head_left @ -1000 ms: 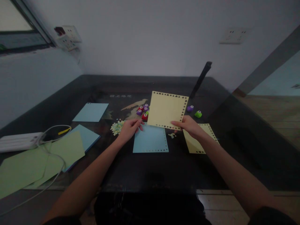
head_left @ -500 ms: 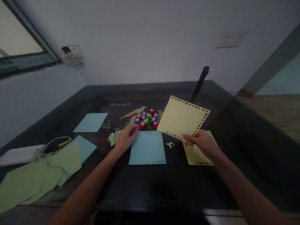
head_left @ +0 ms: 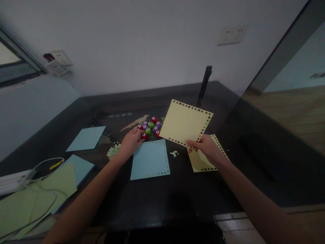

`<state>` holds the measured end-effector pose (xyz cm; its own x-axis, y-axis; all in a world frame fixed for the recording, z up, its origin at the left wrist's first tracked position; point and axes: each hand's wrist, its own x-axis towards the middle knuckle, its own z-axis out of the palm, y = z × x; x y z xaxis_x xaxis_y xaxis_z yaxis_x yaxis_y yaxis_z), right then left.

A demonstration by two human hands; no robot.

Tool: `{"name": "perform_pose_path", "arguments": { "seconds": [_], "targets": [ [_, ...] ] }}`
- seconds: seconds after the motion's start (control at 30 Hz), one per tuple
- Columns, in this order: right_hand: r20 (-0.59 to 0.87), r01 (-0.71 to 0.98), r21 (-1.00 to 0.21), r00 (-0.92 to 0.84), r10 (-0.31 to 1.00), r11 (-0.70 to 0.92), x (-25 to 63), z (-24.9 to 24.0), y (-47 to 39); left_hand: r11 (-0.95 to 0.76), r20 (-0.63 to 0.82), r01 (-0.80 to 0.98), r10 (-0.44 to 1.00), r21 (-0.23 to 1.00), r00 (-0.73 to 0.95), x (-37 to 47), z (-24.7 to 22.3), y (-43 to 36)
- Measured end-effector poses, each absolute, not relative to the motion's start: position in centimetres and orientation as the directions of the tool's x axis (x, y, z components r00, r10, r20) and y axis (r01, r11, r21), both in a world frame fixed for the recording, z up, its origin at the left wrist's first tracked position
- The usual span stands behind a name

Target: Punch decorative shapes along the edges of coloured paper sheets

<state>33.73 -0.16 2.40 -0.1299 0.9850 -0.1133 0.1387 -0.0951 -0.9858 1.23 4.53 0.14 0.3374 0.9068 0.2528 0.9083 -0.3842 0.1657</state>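
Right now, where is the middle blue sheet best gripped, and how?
I'd likely pinch the blue sheet by its near edge, coming low from the wearer's side: it lies flat with that edge uncovered, while the left hand and colored pieces crowd its far edge.

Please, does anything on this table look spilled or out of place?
Slightly: some tiny pale pieces lie loose between the middle blue sheet and the flat yellow sheet, apart from the larger heap by the left hand, so they look spilled. I see no clear damage.

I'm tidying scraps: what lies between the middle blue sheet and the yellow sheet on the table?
A small cluster of pale bits, seen in the head view.
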Motion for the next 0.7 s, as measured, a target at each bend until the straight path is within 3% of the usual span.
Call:
{"name": "perform_pose_path", "arguments": {
  "seconds": [0.17,0.27,0.37,0.5,0.6,0.7],
  "targets": [
    [-0.099,0.153,-0.985,-0.111,0.989,-0.082,33.6,2.3,-0.1,-0.349,0.262,0.923,0.917,0.164,0.301,1.2,0.3,4.4],
    [-0.085,0.144,-0.987,-0.097,0.992,-0.071,33.7,1.8,0.1,-0.349,0.345,0.911,0.901,0.219,0.262,1.5,0.5,3.9],
    [-0.066,0.143,-0.988,-0.088,0.994,-0.053,33.8,1.3,0.4,-0.386,0.405,0.843,0.886,0.374,0.227,2.6,0.9,3.0],
    [-0.053,0.132,-0.990,-0.062,0.997,-0.045,33.8,1.3,0.4,-0.378,0.311,0.629,0.925,0.680,0.219,5.7,1.5,1.3],
    [-0.056,0.094,-0.994,-0.046,0.997,-0.051,33.6,1.7,0.2,-0.217,0.139,0.350,0.962,0.911,0.236,8.6,1.9,-0.1],
    [-0.063,0.004,-0.998,-0.054,0.997,-0.062,33.4,1.9,-0.1,-0.018,-0.019,0.130,0.960,0.991,0.280,10.9,2.2,-1.4]
  ]
}}
